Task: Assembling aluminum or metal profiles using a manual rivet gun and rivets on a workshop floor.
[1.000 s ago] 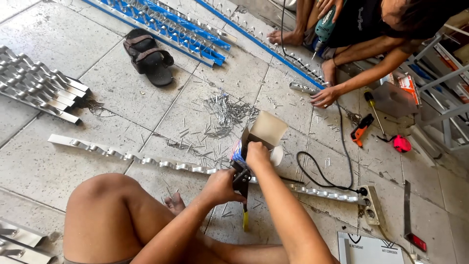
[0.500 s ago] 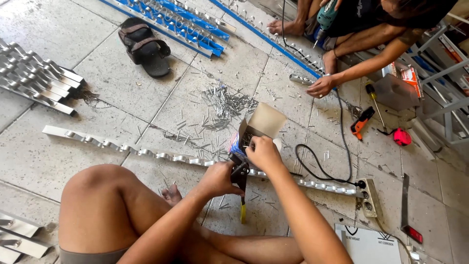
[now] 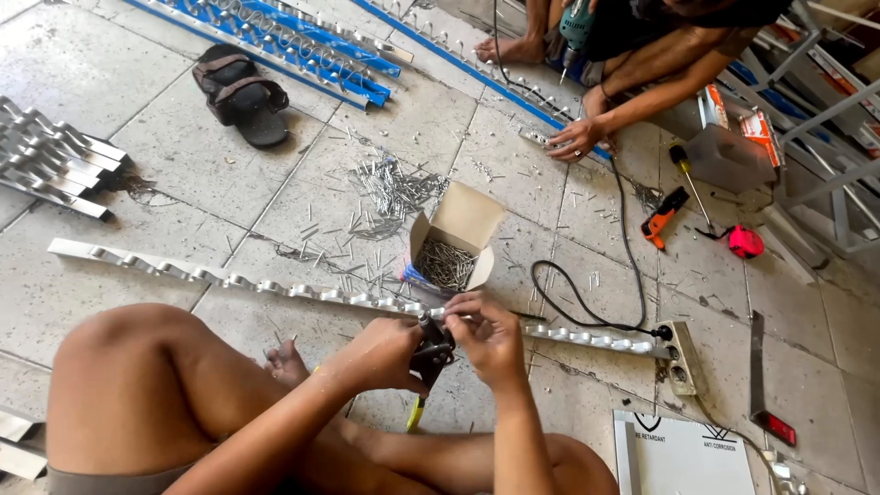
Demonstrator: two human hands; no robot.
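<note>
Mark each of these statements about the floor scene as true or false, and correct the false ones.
1. The open brown cardboard box holds small metal rivets. True.
2. The person's left hand and right hand are far apart. False: they meet over a dark hand tool with a yellow handle.
3. The pair of dark sandals lies on the long wavy silver metal strip. False: it lies on bare tile beside the blue-backed strips.
4. The black cable runs to the white power strip. True.
5. The co-worker's hand rests on the floor. True.
</note>
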